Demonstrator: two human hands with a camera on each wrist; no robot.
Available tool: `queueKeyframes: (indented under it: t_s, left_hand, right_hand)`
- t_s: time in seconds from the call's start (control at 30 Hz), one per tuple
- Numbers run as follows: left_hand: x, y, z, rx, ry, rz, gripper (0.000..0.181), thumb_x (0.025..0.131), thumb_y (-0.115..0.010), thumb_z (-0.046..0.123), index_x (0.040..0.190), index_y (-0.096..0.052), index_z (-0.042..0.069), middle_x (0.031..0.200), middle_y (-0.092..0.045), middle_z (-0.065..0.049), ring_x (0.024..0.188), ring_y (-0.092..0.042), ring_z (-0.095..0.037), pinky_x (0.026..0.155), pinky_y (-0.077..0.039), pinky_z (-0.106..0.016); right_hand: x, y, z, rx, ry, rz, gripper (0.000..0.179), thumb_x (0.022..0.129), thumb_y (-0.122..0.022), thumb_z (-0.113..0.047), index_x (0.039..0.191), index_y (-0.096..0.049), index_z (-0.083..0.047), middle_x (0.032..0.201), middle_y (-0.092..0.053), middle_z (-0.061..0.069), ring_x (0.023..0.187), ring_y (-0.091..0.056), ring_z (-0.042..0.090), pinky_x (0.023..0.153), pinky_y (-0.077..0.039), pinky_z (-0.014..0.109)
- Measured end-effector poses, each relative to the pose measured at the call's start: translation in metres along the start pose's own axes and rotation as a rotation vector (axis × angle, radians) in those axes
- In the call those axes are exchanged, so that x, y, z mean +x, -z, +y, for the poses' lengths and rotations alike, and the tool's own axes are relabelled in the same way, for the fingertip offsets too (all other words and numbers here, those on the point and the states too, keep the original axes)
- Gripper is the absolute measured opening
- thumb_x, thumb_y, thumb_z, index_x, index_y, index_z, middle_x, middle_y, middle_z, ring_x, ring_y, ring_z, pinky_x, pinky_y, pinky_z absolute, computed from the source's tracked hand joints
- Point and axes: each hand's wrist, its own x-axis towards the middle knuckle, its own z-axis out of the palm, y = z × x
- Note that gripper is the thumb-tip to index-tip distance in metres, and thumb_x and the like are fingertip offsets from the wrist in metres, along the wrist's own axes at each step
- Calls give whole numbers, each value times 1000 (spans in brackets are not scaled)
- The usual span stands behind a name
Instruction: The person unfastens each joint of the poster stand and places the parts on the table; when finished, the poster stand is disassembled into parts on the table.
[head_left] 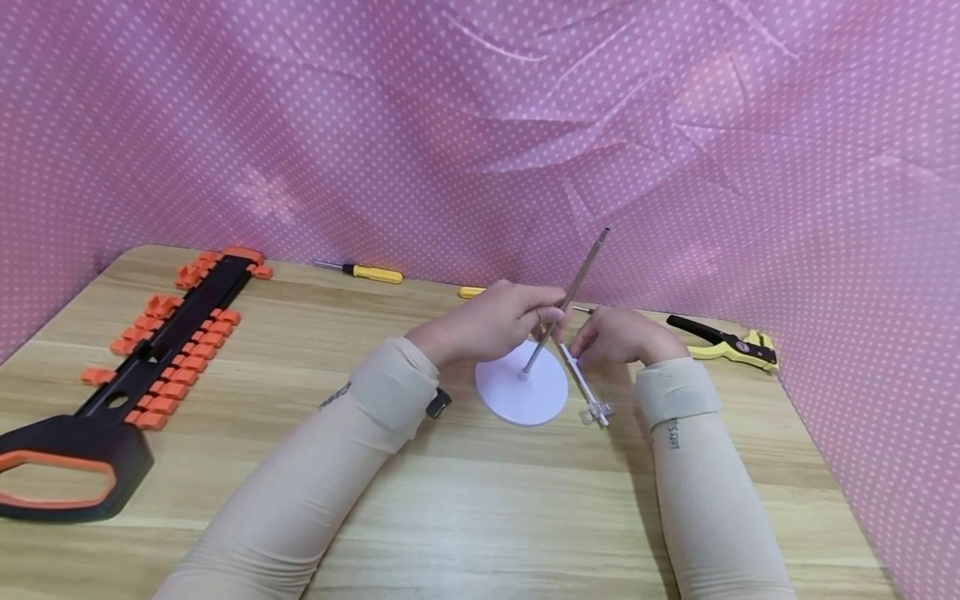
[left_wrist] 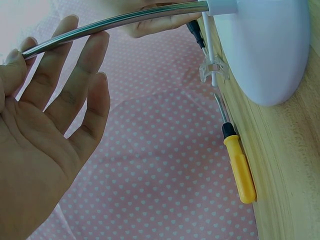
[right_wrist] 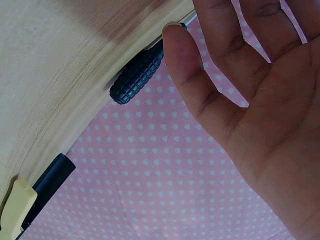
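A stand has a round white base (head_left: 517, 404) and a slim metal rod (head_left: 588, 265) that leans up to the right. My left hand (head_left: 506, 317) pinches this rod between thumb and fingertips; the left wrist view shows the thumb and fingers on the metal rod (left_wrist: 125, 21), the other fingers spread. To the right of the base is a thin white stick (head_left: 579, 375) with clear plastic clips (head_left: 596, 412) near its lower end. The fingertips of my right hand (head_left: 622, 333) pinch the upper part of that stick. The right wrist view leaves the stick out of frame.
A black rack with orange clips (head_left: 176, 367) lies along the left. Yellow-handled screwdrivers (head_left: 377, 274) lie at the back edge, along with a black-handled tool (right_wrist: 137, 77). Yellow-and-black pliers (head_left: 738, 346) rest at the back right. A pink dotted cloth (head_left: 480, 125) hangs behind the table.
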Motion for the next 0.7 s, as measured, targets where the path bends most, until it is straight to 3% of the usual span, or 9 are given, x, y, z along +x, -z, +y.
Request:
queueKeyframes:
  t_s: [0.53, 0.7]
  left_hand:
    - [0, 1, 0, 2, -12, 6, 26, 115, -45, 26, 109, -67, 15, 105, -76, 7, 101, -73, -13, 117, -43, -48]
    - [0, 0, -1, -21, -9, -3, 26, 115, -44, 25, 110, -67, 14, 109, -78, 0, 100, -73, -14, 111, -50, -45]
  right_hand:
    - [-2, 1, -2, -10, 13, -4, 13, 91, -80, -14, 104, -83, -16, 116, -80, 6, 121, -68, 36, 110, -49, 65]
    - [-8, 7, -6, -37, 35, 45, 12, 93, -78, -15, 104, -83, -15, 116, -79, 7, 116, -70, 34, 105, -54, 61]
